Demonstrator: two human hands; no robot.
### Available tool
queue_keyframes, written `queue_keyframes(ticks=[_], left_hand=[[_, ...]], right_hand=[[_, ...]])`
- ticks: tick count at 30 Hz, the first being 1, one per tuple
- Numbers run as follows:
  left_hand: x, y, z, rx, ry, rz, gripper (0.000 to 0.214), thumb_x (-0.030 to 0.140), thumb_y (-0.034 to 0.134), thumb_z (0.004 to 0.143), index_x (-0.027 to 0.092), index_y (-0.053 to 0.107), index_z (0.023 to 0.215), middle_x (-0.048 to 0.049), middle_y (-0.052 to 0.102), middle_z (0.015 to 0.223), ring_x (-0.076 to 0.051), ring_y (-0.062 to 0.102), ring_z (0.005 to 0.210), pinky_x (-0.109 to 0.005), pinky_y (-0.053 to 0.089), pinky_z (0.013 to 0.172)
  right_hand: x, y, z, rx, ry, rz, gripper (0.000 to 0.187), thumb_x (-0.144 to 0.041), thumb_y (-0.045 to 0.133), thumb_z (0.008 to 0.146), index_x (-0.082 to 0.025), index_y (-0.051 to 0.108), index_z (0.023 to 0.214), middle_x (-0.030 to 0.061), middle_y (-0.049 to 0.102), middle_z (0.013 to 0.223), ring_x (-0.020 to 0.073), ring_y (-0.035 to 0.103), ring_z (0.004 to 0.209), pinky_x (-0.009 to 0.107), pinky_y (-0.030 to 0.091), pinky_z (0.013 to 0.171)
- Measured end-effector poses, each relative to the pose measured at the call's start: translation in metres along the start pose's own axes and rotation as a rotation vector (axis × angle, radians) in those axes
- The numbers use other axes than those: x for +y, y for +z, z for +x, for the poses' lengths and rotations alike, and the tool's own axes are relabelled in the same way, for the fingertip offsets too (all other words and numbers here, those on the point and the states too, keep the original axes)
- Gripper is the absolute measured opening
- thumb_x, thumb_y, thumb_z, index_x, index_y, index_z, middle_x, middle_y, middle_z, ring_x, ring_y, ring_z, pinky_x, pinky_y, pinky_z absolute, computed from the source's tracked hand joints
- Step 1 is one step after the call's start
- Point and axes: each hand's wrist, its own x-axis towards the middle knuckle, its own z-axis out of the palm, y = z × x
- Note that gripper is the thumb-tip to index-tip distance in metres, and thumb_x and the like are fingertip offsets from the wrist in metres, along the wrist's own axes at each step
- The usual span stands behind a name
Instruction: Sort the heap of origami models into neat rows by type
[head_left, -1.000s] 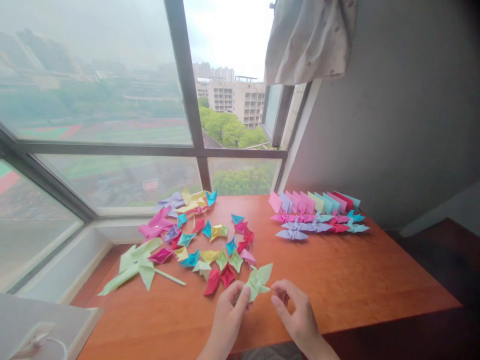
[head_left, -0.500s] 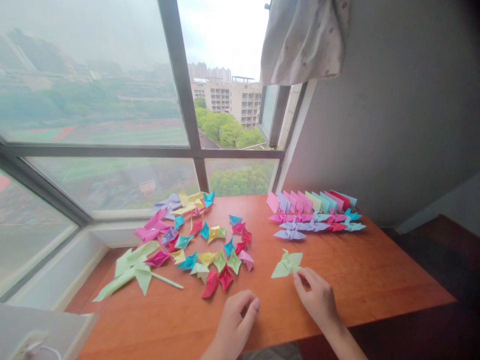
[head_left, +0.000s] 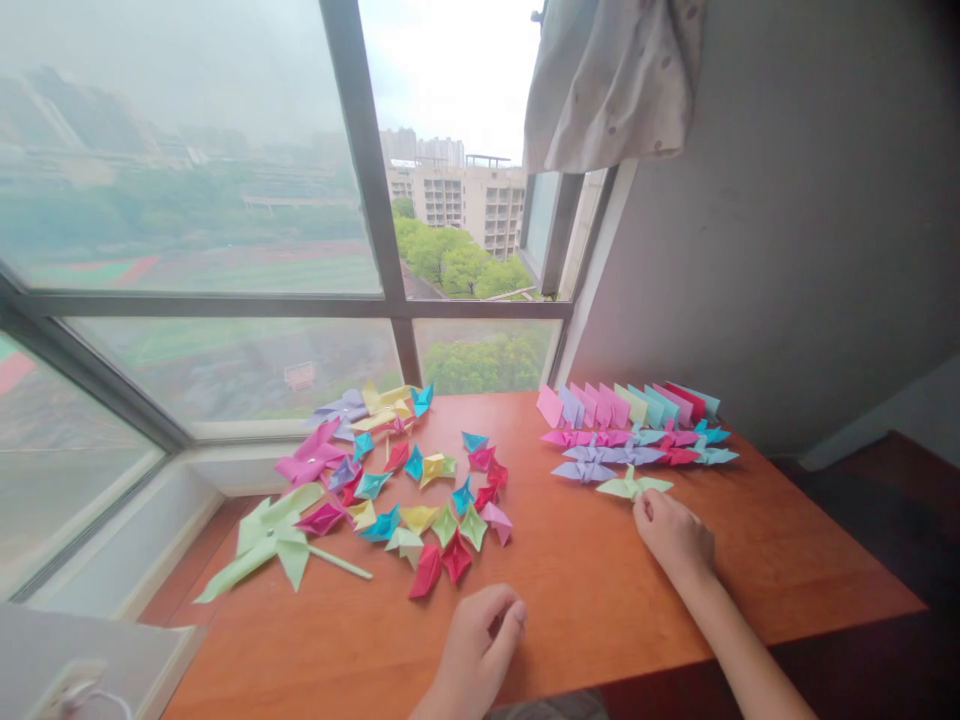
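The right hand (head_left: 675, 540) held the green crane (head_left: 628, 486), its thumb and fingers drawn together at the crane's near end. The crane's wings were spread to either side, and it was on the right part of the table (head_left: 562, 610), just in front of the purple cranes (head_left: 589, 464); whether its underside rested on the wood could not be told. The left hand (head_left: 480, 635) lay near the front edge, loosely closed — thumb beside the bent forefinger, nothing visible in its grip. Level with the purple cranes, farther right, stood a red crane (head_left: 679, 456) and a teal crane (head_left: 716, 457). Behind these ran a second line of cranes in pink, teal, magenta and blue, and behind that a row of folded papers (head_left: 586, 405), leaning one after another. On the left part of the table sat a cluster of small paper boats (head_left: 456, 556) in red, blue, yellow, green and pink. Left of them lay the green pinwheel (head_left: 274, 535), its stick pointing toward the boats, with the pink pinwheel (head_left: 307, 460) beyond it. Past the table rose the window (head_left: 401, 306) — a curtain (head_left: 611, 90) hung at its upper right, beside the grey wall (head_left: 787, 250).
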Motion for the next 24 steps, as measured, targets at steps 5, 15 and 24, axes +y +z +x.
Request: queue_keyframes(ticks=[5, 15, 24], left_hand=[[-0.001, 0.000, 0.000, -0.002, -0.003, 0.010, 0.041, 0.040, 0.038, 0.099, 0.018, 0.054, 0.068, -0.0023, 0.057, 0.066, -0.016, 0.052, 0.064, -0.025, 0.033, 0.060], [0.002, 0.000, 0.000, 0.007, -0.010, 0.021, 0.036, 0.033, 0.042, 0.098, 0.018, 0.054, 0.068, -0.0010, 0.056, 0.065, -0.015, 0.052, 0.063, -0.025, 0.032, 0.060], [0.001, 0.001, 0.000, 0.012, -0.004, 0.030, 0.035, 0.032, 0.042, 0.098, 0.018, 0.052, 0.068, -0.0005, 0.055, 0.064, -0.015, 0.052, 0.062, -0.025, 0.032, 0.059]], right_hand=[[-0.007, -0.009, 0.008, -0.003, -0.006, -0.072, 0.025, -0.032, 0.052, 0.091, -0.020, 0.062, 0.072, 0.0013, 0.064, 0.071, 0.0098, 0.046, 0.057, 0.029, 0.010, 0.053], [0.000, -0.010, 0.010, -0.111, 0.086, 0.066, 0.024, -0.037, 0.053, 0.090, -0.022, 0.061, 0.074, -0.0004, 0.065, 0.076, 0.0095, 0.040, 0.054, 0.027, 0.013, 0.053], [-0.008, 0.003, 0.013, -0.092, 0.117, 0.143, 0.022, -0.033, 0.053, 0.092, -0.021, 0.063, 0.077, 0.0008, 0.066, 0.080, 0.0102, 0.043, 0.059, 0.027, 0.015, 0.053]])
